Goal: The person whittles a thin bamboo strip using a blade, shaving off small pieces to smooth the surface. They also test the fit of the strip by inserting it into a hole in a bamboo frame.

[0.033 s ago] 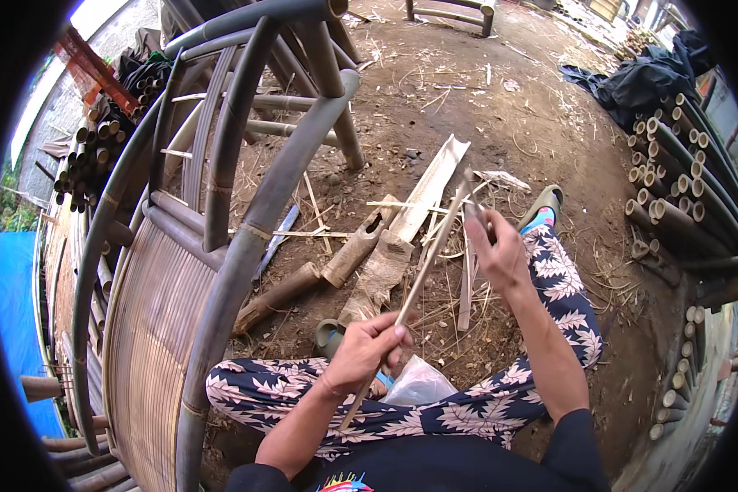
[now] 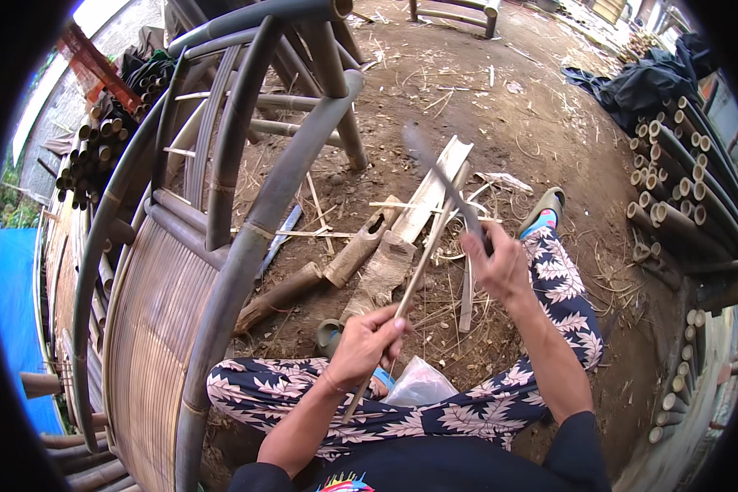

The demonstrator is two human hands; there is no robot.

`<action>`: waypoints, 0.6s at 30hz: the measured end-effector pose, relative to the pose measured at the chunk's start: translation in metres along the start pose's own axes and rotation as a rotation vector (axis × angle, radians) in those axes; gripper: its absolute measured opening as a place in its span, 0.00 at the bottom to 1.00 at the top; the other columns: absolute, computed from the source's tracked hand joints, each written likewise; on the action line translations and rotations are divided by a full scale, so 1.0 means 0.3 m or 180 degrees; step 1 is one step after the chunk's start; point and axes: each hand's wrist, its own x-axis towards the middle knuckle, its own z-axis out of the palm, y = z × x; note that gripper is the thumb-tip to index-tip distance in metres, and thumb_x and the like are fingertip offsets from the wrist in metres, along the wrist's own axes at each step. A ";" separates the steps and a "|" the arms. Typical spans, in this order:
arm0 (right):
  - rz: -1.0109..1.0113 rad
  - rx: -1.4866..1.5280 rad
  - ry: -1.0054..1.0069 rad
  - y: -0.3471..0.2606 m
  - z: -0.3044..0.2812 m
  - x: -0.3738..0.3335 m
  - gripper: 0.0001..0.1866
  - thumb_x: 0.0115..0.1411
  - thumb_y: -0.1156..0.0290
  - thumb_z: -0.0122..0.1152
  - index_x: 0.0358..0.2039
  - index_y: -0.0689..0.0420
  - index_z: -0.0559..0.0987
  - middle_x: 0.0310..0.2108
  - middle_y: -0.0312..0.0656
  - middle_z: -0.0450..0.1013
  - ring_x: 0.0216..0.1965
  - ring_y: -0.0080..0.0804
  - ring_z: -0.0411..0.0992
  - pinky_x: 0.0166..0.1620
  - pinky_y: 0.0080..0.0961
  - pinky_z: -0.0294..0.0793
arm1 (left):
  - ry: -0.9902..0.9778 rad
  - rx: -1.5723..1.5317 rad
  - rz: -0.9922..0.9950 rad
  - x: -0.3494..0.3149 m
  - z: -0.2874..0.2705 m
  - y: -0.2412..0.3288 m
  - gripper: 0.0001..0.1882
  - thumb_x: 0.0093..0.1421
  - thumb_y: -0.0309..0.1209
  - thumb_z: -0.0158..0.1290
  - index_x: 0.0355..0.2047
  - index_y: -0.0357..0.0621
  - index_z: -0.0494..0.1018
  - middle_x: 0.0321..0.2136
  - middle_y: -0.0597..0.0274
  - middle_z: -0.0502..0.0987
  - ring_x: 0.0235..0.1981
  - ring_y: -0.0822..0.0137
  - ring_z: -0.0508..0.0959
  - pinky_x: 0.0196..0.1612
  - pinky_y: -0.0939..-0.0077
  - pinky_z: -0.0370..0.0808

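Thin pale bamboo strip (image 2: 418, 275) slants across mid-frame, our left hand (image 2: 367, 343) closed round its lower part. Our right hand (image 2: 495, 264) grips a blurred dark blade (image 2: 439, 176) against it. Curved bamboo chair frame (image 2: 246, 238) fills the left.

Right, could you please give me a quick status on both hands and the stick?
Left hand gripping thin bamboo stick low down. Right hand holding blurred blade raised above it. Bamboo offcuts on ground beyond, nothing between the hands.

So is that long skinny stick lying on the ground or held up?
Held up: the left hand grips the bamboo stick, slanting above the ground.
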 end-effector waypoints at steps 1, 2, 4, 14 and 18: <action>-0.0147 -0.0534 -0.0070 -0.005 0.007 -0.040 0.33 0.61 0.33 0.49 0.27 0.56 0.73 0.14 0.37 0.69 0.14 0.31 0.69 0.20 0.33 0.70 | 0.0135 0.0051 0.0057 0.015 -0.002 0.012 0.14 0.69 0.30 0.48 0.49 0.33 0.74 0.22 0.68 0.72 0.18 0.83 0.68 0.20 0.90 0.64; -0.0555 -0.1034 -0.0210 -0.017 0.024 -0.085 0.33 0.62 0.33 0.48 0.26 0.55 0.71 0.15 0.41 0.70 0.16 0.32 0.71 0.21 0.35 0.72 | 0.0280 0.0113 0.0114 0.030 -0.006 0.023 0.13 0.69 0.30 0.48 0.47 0.33 0.75 0.21 0.70 0.71 0.18 0.83 0.67 0.19 0.89 0.63; -0.1060 -0.1313 -0.0149 -0.018 0.092 -0.153 0.34 0.61 0.31 0.46 0.26 0.55 0.72 0.17 0.43 0.71 0.19 0.37 0.74 0.23 0.37 0.73 | 0.0491 0.0009 0.0373 0.051 0.005 0.006 0.11 0.68 0.29 0.49 0.43 0.34 0.76 0.19 0.73 0.69 0.18 0.84 0.64 0.19 0.89 0.59; -0.0437 -0.1736 0.0004 0.114 -0.021 -0.003 0.34 0.62 0.32 0.45 0.27 0.56 0.73 0.17 0.46 0.74 0.19 0.40 0.77 0.23 0.35 0.74 | 0.0518 0.0620 0.0490 -0.092 0.037 -0.066 0.19 0.68 0.26 0.49 0.58 0.36 0.70 0.28 0.69 0.73 0.20 0.83 0.65 0.20 0.87 0.62; 0.0419 -0.1904 -0.0173 0.204 -0.058 0.069 0.36 0.63 0.30 0.38 0.31 0.54 0.75 0.20 0.45 0.74 0.25 0.44 0.78 0.31 0.46 0.75 | 0.0432 0.0522 0.0138 -0.177 0.012 -0.106 0.17 0.67 0.26 0.49 0.55 0.37 0.73 0.26 0.69 0.74 0.20 0.83 0.67 0.21 0.87 0.64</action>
